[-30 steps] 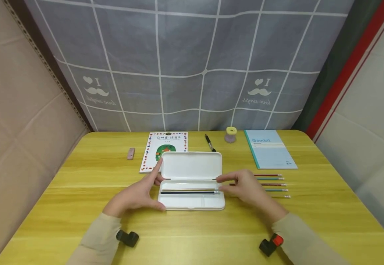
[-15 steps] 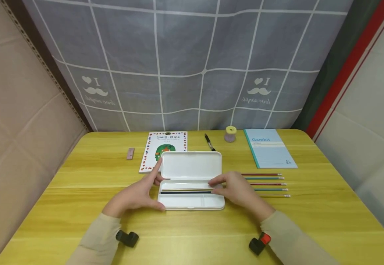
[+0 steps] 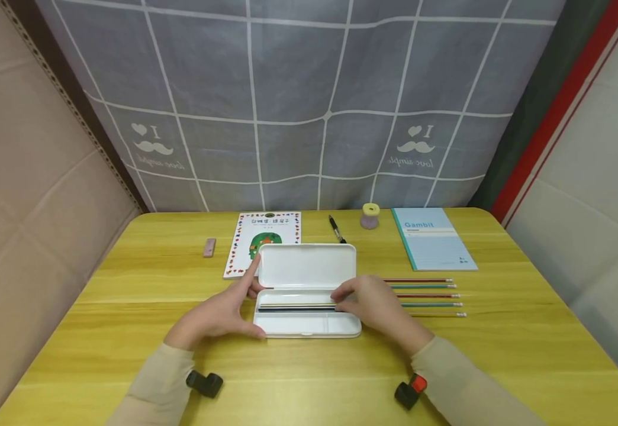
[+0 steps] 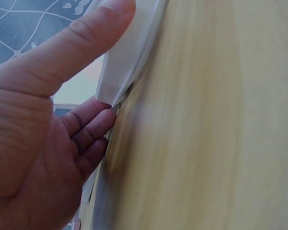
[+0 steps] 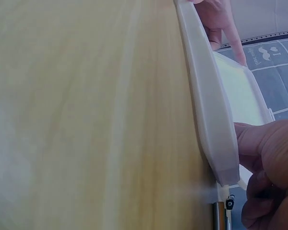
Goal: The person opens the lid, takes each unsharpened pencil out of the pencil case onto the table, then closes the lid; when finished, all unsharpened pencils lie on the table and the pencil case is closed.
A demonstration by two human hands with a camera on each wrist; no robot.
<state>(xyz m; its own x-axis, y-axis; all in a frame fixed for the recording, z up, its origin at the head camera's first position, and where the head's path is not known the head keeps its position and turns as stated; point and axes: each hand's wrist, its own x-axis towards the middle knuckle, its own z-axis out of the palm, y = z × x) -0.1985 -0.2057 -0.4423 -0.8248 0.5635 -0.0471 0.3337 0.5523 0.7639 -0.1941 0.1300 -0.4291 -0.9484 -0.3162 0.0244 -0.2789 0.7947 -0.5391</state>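
A grey, white-gridded cloth (image 3: 287,71) is hanging behind the yellowish wood-grain table (image 3: 298,384). Pale walls (image 3: 32,177) are flanking it, a red stripe (image 3: 560,106) edging the right one.

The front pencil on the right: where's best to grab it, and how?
Probably pinch the front pencil near its pale-tipped right end, from above: it lies flat and thin, with that end in plain view, while the right hand hides its left end.

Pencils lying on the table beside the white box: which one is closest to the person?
The yellowish pencil, at the bottom of the row in the head view. The two red pencils and two green pencils lie farther back.
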